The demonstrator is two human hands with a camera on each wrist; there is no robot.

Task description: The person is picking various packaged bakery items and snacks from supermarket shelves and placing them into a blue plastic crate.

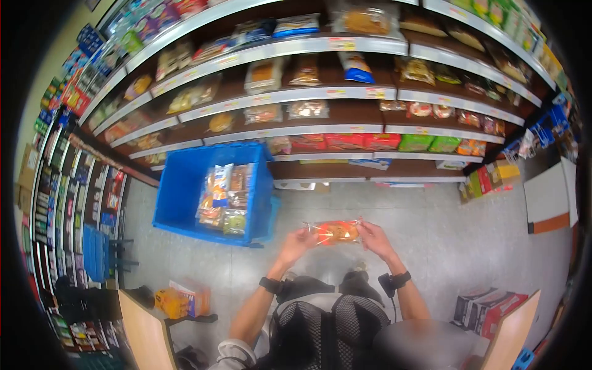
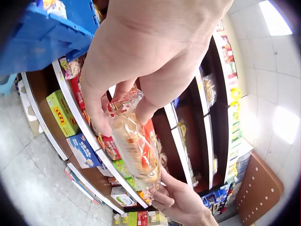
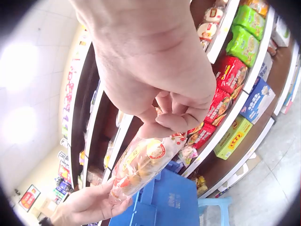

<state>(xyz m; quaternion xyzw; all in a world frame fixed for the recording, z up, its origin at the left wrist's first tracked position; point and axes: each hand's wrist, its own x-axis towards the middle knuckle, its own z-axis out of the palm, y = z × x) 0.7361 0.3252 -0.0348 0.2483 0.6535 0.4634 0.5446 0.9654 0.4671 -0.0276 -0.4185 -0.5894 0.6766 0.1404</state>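
A packaged bread (image 1: 337, 232) in clear wrap with red and orange print is held level in front of the body, one end in each hand. My left hand (image 1: 298, 242) pinches its left end; in the left wrist view the thumb and fingers (image 2: 101, 120) close round the crimped wrapper. At the other end, my right hand (image 1: 375, 239) grips the wrapper between thumb and curled fingers (image 3: 176, 120). Left of the hands, a blue crate (image 1: 185, 206) is tilted toward me, with several packaged breads and snacks (image 1: 225, 194) inside.
Store shelves (image 1: 296, 132) of packaged food run across the front. The crate rests on a light blue stool (image 3: 221, 203). Cartons (image 1: 490, 182) stand on the floor at right, near a white board (image 1: 549, 194). Wooden panels (image 1: 145, 333) flank me, with boxes (image 1: 487, 308) at lower right.
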